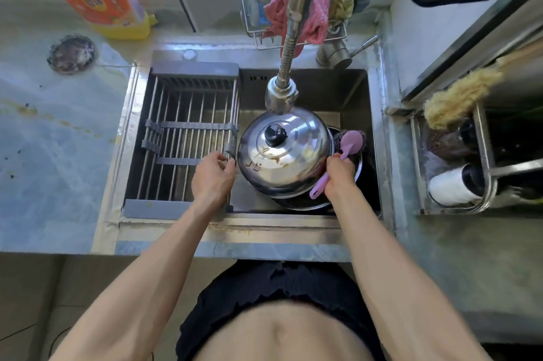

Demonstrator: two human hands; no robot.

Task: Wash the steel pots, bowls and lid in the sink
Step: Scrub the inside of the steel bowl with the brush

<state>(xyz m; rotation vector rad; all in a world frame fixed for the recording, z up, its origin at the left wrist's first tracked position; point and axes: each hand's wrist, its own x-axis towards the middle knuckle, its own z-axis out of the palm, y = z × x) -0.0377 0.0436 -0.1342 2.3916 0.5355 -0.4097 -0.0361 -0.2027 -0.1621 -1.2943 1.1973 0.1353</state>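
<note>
Two hands at the sink, one lid between them.

The left hand point(214, 175) hangs nearest the drying rack point(188, 137), its fingers loosely curled and holding nothing, their tips just short of the left edge of the steel lid point(283, 152). The right hand point(339, 174) is wrapped round the handle of a pink brush point(342, 155), whose long axis runs from near-left up to far-right, the head lying past the lid's right rim. The lid sits dome-up, black knob point(275, 134) on top, over a dark pot point(305, 202) in the sink point(373, 137) (food streaks show on its near face). So the lid lies right of the free fingers and left of the brush; the left hand looks better placed to steady it. Beyond, the faucet head point(281, 96) hangs over the lid's far edge.
</note>
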